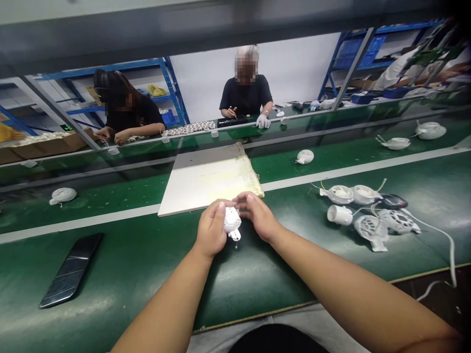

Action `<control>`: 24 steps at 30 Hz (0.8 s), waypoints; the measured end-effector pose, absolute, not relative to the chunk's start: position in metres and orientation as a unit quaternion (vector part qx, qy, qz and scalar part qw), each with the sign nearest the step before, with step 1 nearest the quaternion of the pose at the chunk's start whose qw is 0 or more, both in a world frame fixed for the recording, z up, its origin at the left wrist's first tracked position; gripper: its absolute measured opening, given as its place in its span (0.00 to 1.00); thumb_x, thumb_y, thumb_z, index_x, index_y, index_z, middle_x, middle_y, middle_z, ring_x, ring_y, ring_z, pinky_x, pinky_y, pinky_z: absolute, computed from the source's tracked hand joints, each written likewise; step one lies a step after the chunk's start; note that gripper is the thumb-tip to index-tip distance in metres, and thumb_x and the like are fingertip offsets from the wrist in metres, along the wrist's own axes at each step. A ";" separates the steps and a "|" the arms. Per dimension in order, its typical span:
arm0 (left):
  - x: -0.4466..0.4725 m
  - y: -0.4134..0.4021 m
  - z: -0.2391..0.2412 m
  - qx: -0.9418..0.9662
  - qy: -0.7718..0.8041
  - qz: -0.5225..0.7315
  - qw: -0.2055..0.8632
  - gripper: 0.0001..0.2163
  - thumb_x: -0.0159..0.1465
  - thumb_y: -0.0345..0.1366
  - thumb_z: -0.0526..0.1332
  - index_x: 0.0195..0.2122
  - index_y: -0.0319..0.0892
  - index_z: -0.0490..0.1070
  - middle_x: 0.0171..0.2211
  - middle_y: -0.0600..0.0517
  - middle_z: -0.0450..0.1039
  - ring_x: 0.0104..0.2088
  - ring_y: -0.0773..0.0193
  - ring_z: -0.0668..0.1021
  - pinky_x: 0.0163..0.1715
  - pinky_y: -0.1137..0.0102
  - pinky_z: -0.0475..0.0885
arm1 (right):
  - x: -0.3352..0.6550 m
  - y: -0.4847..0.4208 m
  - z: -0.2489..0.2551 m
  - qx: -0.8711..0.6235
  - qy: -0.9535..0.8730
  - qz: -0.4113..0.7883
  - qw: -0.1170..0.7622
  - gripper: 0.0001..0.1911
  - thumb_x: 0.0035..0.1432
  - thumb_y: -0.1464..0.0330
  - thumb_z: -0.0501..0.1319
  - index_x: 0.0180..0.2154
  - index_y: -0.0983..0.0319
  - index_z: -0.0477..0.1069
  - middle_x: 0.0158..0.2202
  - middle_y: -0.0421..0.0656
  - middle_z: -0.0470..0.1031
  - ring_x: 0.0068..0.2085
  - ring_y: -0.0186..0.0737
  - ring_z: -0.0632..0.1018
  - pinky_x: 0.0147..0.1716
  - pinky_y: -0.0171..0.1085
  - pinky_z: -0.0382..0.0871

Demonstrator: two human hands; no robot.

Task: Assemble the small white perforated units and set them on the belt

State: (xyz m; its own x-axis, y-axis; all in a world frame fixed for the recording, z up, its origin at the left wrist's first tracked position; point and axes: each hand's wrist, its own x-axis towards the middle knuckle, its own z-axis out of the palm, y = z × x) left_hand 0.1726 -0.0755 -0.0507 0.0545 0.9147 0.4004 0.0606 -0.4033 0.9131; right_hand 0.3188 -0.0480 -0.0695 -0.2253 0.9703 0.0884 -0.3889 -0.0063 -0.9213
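Note:
In my left hand (211, 229) is a small white turtle-shaped plastic piece (232, 219), gripped between thumb and fingers above the green bench. A small tab hangs from its lower end. My right hand (258, 215) is close against its right side, fingers curved and apart; whether the fingertips touch it is hard to tell. Just beyond both hands lies a white board (206, 181) with a yellowish, worn right edge.
At right lie white turtle-shaped shells (371, 230), a white cylinder (339, 214) and a cable (451, 245). A dark phone (71, 269) rests at left. More white pieces (304, 157) sit along the far strip. Two people (246, 93) work across the bench, under a metal frame.

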 end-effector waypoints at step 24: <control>0.194 -0.068 -0.054 0.385 0.371 0.517 0.668 0.22 0.66 0.56 0.55 0.44 0.40 0.69 0.31 0.49 0.75 0.26 0.63 0.76 0.28 0.68 0.71 | 0.332 -0.052 -0.061 -0.306 -0.647 0.489 0.499 0.30 0.62 0.46 0.56 0.57 0.58 0.67 0.58 0.51 0.70 0.58 0.51 0.72 0.61 0.52 0.63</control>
State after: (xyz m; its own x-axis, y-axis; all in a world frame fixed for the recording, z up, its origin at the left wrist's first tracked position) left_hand 0.1943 -0.0680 -0.0543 0.1898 0.9770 -0.0975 -0.4047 0.1683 0.8988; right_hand 0.3320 -0.0525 -0.0612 -0.3152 0.8834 0.3468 -0.0915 0.3355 -0.9376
